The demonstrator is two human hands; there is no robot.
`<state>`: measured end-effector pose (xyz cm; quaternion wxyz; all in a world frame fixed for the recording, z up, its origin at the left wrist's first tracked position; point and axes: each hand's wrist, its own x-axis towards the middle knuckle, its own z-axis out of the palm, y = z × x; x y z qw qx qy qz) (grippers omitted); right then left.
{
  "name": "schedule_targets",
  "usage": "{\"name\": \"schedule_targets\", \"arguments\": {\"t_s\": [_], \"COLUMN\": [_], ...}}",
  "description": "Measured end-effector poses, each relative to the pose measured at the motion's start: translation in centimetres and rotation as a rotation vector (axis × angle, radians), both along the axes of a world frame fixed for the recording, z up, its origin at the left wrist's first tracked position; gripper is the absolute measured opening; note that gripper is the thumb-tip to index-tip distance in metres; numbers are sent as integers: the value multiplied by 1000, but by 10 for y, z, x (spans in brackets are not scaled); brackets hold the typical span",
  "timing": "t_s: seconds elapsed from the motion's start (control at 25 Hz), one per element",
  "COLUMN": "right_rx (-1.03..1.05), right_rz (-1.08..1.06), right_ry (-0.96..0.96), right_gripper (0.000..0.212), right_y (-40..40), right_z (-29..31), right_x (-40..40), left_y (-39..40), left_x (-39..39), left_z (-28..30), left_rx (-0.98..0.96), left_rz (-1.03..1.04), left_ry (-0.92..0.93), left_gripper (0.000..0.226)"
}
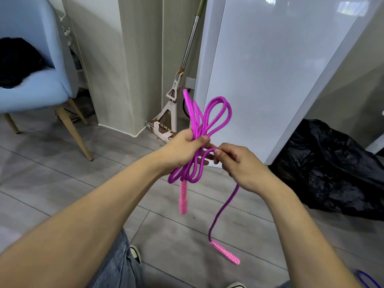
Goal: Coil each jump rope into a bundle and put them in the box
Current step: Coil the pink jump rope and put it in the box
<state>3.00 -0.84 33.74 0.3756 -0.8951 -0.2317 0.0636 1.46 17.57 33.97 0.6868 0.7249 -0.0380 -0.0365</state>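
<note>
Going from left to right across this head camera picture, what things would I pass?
Blue chair → mop leaning at the wall → left hand gripping the coiled purple jump rope → right hand pinching a rope strand → black plastic bag.

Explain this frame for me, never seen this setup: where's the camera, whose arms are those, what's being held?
There is no robot: a person wears a wide-angle camera on the head, looking forward and down, so the two bare arms are their own. The left hand grips a bundle of loops of a magenta jump rope. The right hand pinches a strand beside that bundle. One pink handle hangs below the left hand; the other handle dangles on the loose tail over the grey floor. Around: a blue chair, a mop against the wall, a black bag. No box is in view.
</note>
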Motion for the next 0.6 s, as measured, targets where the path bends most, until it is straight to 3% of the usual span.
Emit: {"name": "schedule_targets", "arguments": {"t_s": [0.2,0.36,0.44,0.6], "right_rx": [-41,-31,1,37], "right_rz": [-135,-213,-233,-265], "right_ry": [-208,-190,-165,-97], "right_gripper": [31,37,40,38], "right_y": [5,3,1,-11], "right_z": [-3,0,2,6], "right_x": [0,-3,-3,3], "left_y": [-4,3,2,14], "left_x": [-2,-3,-1,11], "left_z": [-8,-8,-7,0], "left_rx": [193,340,258,-190], "left_rz": [-129,-163,-108,217], "left_ry": [-76,-62,-62,27], "left_gripper": [19,20,14,7]}}
